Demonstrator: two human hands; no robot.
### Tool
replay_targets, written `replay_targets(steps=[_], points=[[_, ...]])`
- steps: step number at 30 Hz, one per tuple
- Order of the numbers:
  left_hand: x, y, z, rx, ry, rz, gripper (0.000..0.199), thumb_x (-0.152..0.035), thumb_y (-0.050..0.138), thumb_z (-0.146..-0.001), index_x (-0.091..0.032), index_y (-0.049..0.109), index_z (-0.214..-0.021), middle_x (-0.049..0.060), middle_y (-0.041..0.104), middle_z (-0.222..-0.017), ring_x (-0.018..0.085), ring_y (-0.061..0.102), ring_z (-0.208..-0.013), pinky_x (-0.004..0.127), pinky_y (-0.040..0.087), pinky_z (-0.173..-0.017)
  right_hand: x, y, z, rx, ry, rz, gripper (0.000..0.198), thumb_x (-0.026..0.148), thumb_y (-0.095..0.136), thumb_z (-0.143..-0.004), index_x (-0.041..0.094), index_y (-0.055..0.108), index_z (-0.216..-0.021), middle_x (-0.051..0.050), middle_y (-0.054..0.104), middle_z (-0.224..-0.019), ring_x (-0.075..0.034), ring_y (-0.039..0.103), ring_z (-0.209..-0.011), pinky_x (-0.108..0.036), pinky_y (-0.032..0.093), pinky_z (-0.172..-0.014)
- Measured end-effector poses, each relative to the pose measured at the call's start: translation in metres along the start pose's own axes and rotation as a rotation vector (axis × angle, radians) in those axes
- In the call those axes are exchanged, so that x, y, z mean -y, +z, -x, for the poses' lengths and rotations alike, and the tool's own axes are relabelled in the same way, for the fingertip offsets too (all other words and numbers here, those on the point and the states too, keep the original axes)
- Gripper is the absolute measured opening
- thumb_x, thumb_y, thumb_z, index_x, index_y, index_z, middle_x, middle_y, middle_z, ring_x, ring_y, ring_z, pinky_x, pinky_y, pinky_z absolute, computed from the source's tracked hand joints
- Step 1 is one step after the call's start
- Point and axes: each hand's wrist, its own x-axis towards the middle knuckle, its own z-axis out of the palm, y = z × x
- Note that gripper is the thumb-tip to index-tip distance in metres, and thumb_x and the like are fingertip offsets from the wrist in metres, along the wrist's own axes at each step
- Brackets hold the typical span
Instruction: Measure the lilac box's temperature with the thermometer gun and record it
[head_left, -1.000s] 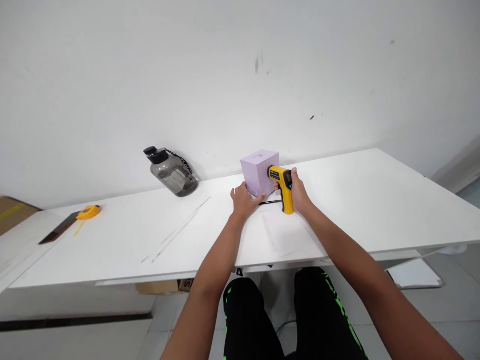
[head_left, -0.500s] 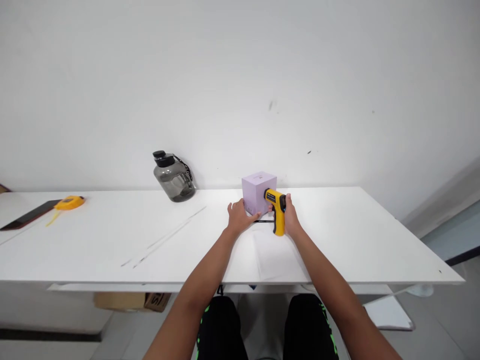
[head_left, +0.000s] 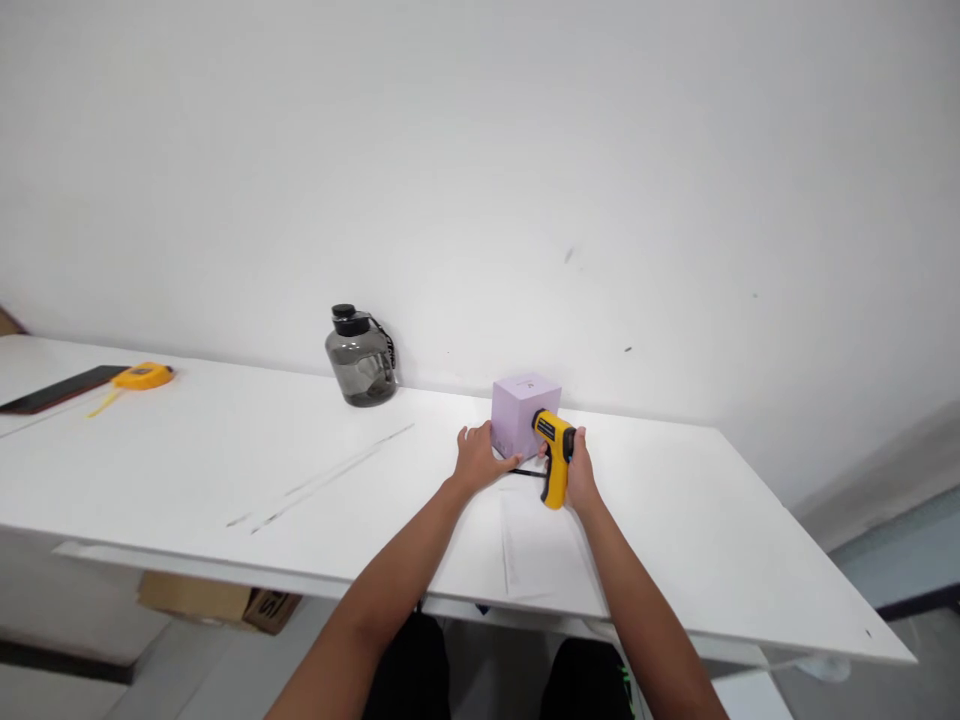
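Observation:
A lilac cardboard box [head_left: 514, 418] stands on the white table near the wall. My left hand [head_left: 478, 456] grips its lower left corner, fingers along the left side and thumb across the front. In my right hand [head_left: 581, 470] is a yellow and black infrared thermometer [head_left: 556, 460], held by its handle. Its nose points at the box's right-hand face, touching it or very close; I cannot tell which. Just in front of the box lies a thin black pen-like stick [head_left: 528, 472], partly hidden by the thermometer and left thumb. A white paper sheet [head_left: 544, 550] lies nearer to me.
A grey see-through water jug [head_left: 361, 365] with a black cap stands by the wall, left of the box. Farther left are a yellow tape measure [head_left: 142, 376] and a dark flat strip [head_left: 64, 388]. Under the white table [head_left: 315, 440] sits a cardboard carton [head_left: 196, 598].
The view has tilted and shifted, so the table sits lower at the right. Both hands keep their hold, with the thermometer still against or close to the box.

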Motion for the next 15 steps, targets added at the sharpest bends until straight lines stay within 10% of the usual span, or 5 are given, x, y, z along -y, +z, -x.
replay_targets(steps=[15], points=[[0.002, -0.001, 0.001, 0.103, -0.065, 0.034, 0.088, -0.067, 0.077, -0.066, -0.020, 0.048, -0.134, 0.016, 0.067, -0.131, 0.037, 0.057, -0.132, 0.056, 0.019, -0.127, -0.006, -0.012, 0.005, -0.267, -0.094, -0.020, 0.088, 0.093, 0.043, -0.079, 0.035, 0.046, -0.146, 0.001, 0.063, -0.083, -0.019, 0.061, -0.074, -0.030, 0.050, -0.062]])
